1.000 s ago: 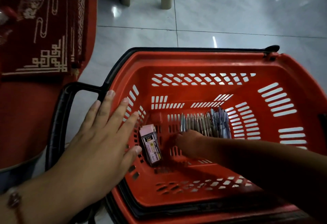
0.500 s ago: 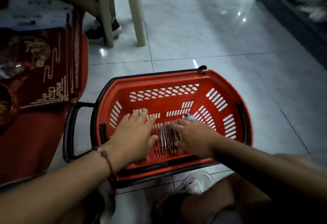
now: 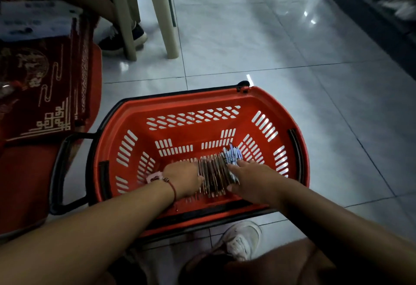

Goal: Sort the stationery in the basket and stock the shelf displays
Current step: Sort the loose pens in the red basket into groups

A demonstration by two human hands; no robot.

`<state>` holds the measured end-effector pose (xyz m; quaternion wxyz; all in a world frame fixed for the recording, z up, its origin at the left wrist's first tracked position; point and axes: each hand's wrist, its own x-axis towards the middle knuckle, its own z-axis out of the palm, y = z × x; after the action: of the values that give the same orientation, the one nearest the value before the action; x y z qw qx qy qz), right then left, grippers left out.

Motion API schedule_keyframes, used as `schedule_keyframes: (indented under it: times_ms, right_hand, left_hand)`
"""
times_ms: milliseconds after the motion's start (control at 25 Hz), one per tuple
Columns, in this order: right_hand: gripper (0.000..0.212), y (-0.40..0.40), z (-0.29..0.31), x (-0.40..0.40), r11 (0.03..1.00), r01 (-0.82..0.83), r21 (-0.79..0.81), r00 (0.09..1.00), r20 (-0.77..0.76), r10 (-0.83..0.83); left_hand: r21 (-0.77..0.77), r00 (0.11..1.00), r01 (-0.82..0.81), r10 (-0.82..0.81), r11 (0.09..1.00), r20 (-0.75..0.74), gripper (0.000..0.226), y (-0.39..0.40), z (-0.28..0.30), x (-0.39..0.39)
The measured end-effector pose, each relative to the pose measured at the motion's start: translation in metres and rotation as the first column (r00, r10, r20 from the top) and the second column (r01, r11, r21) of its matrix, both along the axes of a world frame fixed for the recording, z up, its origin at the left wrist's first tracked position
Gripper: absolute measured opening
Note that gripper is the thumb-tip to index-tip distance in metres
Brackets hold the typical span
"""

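Note:
A red plastic basket (image 3: 180,99) with a black handle stands on the tiled floor in front of me. On its bottom lies a row of several pens (image 3: 213,172), dark ones on the left and blue-white ones (image 3: 231,154) at the right end. My left hand (image 3: 182,177) presses against the left side of the row. From the right side my right hand (image 3: 249,176) presses in, its fingers lying on the blue-white pens. A small pink box (image 3: 154,176) peeks out behind my left wrist.
Left of the basket a red seat carries a red gold-embroidered cloth (image 3: 45,95). A beige plastic stool (image 3: 146,14) and another person's shoe (image 3: 121,41) are beyond it. A dark shelf base (image 3: 371,19) runs along the top right. My white shoe (image 3: 240,239) is below the basket.
My left hand moved from the basket's left rim down into the basket against the pens. My right hand shifted to the right end of the row. The view pulled back.

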<state>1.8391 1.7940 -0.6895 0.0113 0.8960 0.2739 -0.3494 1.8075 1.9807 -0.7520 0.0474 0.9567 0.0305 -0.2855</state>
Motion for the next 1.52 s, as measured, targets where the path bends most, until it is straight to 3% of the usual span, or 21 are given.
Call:
schedule_keyframes:
  times_ms: [200,400,600,720,880,1200,1320,1440,1520]
  right_hand:
    - [0.073,0.007,-0.037,0.021,0.996,0.082,-0.037,0.988,-0.127,-0.087]
    - [0.075,0.013,-0.069,0.029,0.988,0.026,-0.15,0.96,-0.27,-0.067]
    - [0.068,0.027,-0.079,0.036,0.991,-0.026,-0.132,0.936,-0.352,-0.022]
    - [0.07,0.029,-0.086,0.034,0.986,-0.07,-0.152,0.925,-0.381,0.006]
    - [0.071,0.034,-0.083,0.035,0.99,-0.075,-0.123,0.916,-0.4,0.02]
    - [0.066,0.032,-0.082,0.035,0.994,-0.068,-0.09,0.901,-0.433,0.022]
    - [0.065,0.031,-0.084,0.035,0.994,-0.06,-0.089,0.901,-0.432,0.016]
    - [0.064,0.032,-0.082,0.035,0.993,-0.075,-0.092,0.895,-0.445,0.026]
    - [0.062,0.033,-0.08,0.036,0.994,-0.072,-0.082,0.895,-0.445,0.028]
  left_hand:
    - [0.101,0.985,0.01,0.007,0.995,-0.172,0.051,0.004,-0.078,0.053]
    - [-0.025,0.905,-0.277,0.252,0.961,-0.341,0.064,-0.004,-0.161,0.064]
    - [-0.115,0.837,-0.502,0.448,0.857,-0.314,0.055,-0.008,-0.199,0.071]
    - [-0.078,0.786,-0.594,0.557,0.801,-0.268,0.068,-0.008,-0.204,0.071]
    - [0.035,0.792,-0.583,0.578,0.811,-0.195,0.093,-0.016,-0.207,0.073]
    - [0.088,0.855,-0.446,0.453,0.891,-0.253,0.09,-0.006,-0.214,0.076]
    - [0.045,0.866,-0.436,0.433,0.899,-0.252,0.077,-0.007,-0.217,0.071]
    - [-0.033,0.913,-0.374,0.362,0.927,-0.186,0.028,-0.003,-0.214,0.069]
    - [0.031,0.952,-0.273,0.275,0.962,-0.132,0.016,0.0,-0.208,0.068]
